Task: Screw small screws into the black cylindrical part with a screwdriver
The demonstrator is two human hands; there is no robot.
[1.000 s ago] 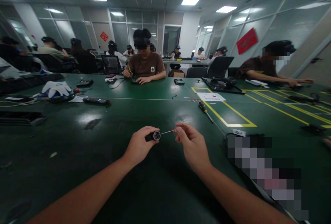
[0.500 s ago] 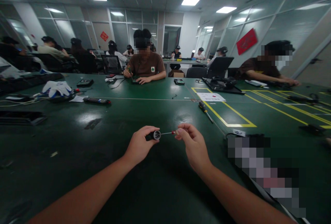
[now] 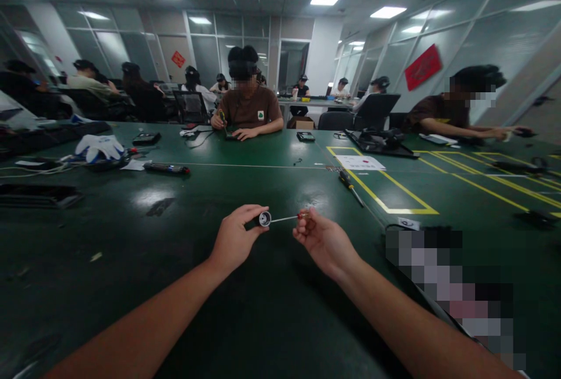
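Note:
My left hand (image 3: 239,233) is closed around a small dark cylindrical part (image 3: 265,219) with a pale ring-shaped open end facing me. In my right hand (image 3: 322,236) is a small screwdriver (image 3: 284,218), its red and clear handle pinched between thumb and fingers. Its thin metal shaft points left, and the tip reaches the open end of the cylinder; how deep it sits inside I cannot tell. Both hands are above the green table (image 3: 245,320). Beyond them lies a larger black and yellow screwdriver (image 3: 350,186), untouched.
At the left are white gloves (image 3: 100,148), a dark pen-shaped tool (image 3: 166,168) and a black tray (image 3: 39,195). A white sheet (image 3: 360,162) lies by yellow tape lines. One co-worker (image 3: 249,101) sits opposite, another (image 3: 456,104) at the right.
My right hand has turned and its fingers have shifted around the screwdriver handle. The cylinder in my left hand has risen slightly. The co-worker at the right has moved their hands.

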